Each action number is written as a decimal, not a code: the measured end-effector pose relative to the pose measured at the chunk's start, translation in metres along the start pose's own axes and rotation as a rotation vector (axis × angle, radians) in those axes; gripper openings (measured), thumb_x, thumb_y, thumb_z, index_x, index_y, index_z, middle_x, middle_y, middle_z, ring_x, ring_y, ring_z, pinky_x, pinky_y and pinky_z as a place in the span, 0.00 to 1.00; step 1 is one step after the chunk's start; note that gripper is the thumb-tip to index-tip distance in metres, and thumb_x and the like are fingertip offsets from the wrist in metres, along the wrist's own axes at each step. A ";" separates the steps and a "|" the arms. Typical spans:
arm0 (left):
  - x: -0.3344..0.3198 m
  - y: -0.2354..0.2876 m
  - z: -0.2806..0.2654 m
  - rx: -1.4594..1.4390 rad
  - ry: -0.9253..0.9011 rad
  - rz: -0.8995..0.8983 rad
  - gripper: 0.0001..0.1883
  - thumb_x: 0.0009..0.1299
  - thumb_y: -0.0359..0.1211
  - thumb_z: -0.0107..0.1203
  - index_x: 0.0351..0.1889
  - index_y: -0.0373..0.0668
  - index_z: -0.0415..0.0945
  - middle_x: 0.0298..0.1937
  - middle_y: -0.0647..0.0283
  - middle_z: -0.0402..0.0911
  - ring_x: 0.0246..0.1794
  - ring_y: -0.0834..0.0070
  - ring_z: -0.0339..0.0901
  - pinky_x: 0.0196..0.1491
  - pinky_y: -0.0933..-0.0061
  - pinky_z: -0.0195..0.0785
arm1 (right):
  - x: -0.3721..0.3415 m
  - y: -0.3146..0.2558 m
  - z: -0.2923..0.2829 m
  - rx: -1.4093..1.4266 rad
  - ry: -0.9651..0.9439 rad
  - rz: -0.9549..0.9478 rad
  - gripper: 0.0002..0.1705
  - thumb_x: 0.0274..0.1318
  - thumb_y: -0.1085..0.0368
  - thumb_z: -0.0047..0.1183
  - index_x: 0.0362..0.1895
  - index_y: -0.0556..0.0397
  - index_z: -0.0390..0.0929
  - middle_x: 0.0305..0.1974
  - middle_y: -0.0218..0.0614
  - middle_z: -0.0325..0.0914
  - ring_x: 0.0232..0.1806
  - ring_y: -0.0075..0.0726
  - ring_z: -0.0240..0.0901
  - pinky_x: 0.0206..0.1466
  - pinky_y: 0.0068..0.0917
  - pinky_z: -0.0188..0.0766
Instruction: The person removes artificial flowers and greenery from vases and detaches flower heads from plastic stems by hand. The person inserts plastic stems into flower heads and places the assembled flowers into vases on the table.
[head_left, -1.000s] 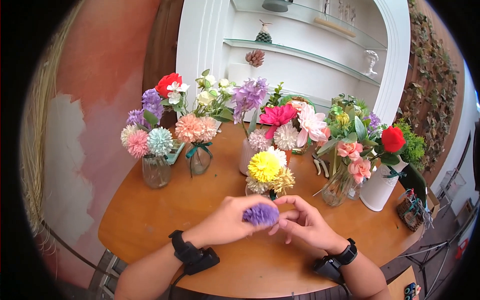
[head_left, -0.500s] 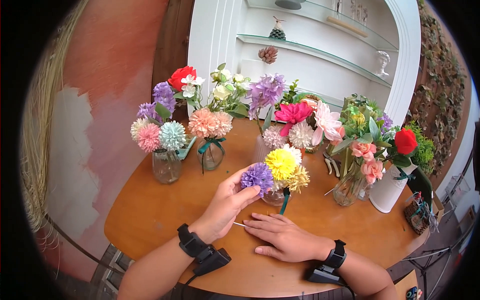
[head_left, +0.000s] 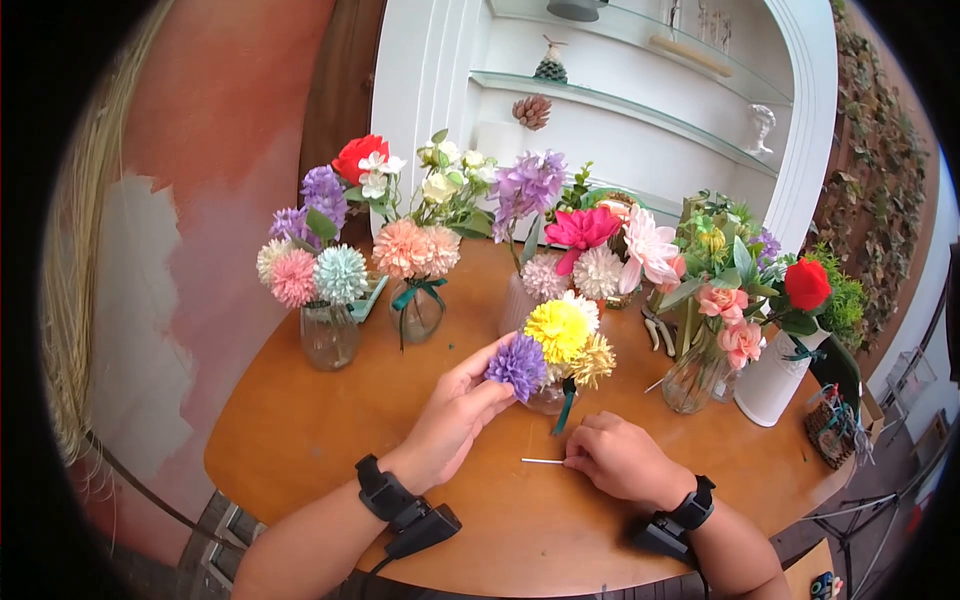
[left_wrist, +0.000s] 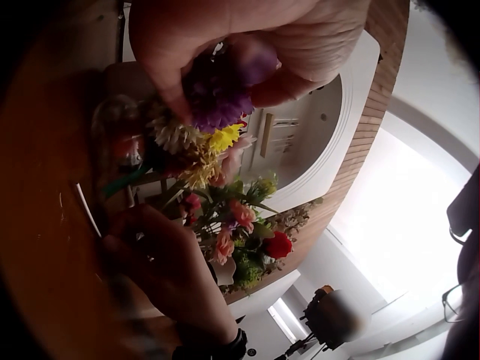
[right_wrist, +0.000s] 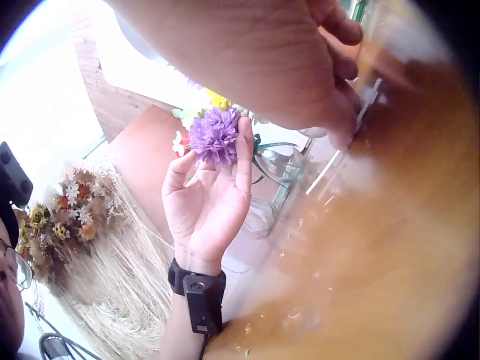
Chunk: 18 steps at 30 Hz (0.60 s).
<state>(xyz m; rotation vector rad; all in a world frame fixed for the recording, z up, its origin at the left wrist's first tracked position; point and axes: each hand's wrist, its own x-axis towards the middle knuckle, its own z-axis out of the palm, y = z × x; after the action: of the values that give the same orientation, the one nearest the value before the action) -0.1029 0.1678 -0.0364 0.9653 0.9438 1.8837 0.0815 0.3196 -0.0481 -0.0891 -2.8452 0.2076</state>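
Note:
Between thumb and fingers, my left hand [head_left: 447,425] holds a purple pompom flower [head_left: 517,367] by its head, right beside a yellow pompom flower [head_left: 557,331]. The yellow bloom stands with a gold flower [head_left: 592,361] and white ones in a small glass vase [head_left: 546,400], with a dark green ribbon [head_left: 566,408] hanging at its front. Low over the table, my right hand [head_left: 625,462] pinches one end of a thin white stick [head_left: 541,461], which points left. In the right wrist view the purple flower [right_wrist: 216,136] shows from its other side, fingertips around it.
Glass vases [head_left: 330,338] of mixed artificial flowers stand at the back left of the wooden table [head_left: 300,440]. A clear vase [head_left: 688,385] and a white pitcher [head_left: 768,385] with flowers are at the right. Pliers [head_left: 657,332] lie behind; a wicker basket [head_left: 832,435] sits at the right edge.
My hands have parted; the left carried the purple flower up beside the yellow one. My right hand lay flat over the stick, then moved right, its fingers now curled round the stick's end.

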 end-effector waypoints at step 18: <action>-0.001 -0.002 0.001 -0.113 0.121 -0.047 0.22 0.77 0.39 0.46 0.64 0.37 0.66 0.59 0.62 0.75 0.61 0.76 0.71 0.67 0.67 0.62 | -0.009 -0.024 -0.019 0.989 0.142 -0.019 0.17 0.60 0.70 0.60 0.54 0.56 0.79 0.44 0.34 0.77 0.43 0.25 0.76 0.43 0.22 0.75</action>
<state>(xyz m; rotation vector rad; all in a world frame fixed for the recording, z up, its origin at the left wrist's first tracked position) -0.1011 0.1682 -0.0378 0.7635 0.9121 1.9505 0.0950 0.2977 -0.0289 0.1252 -2.2882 1.4686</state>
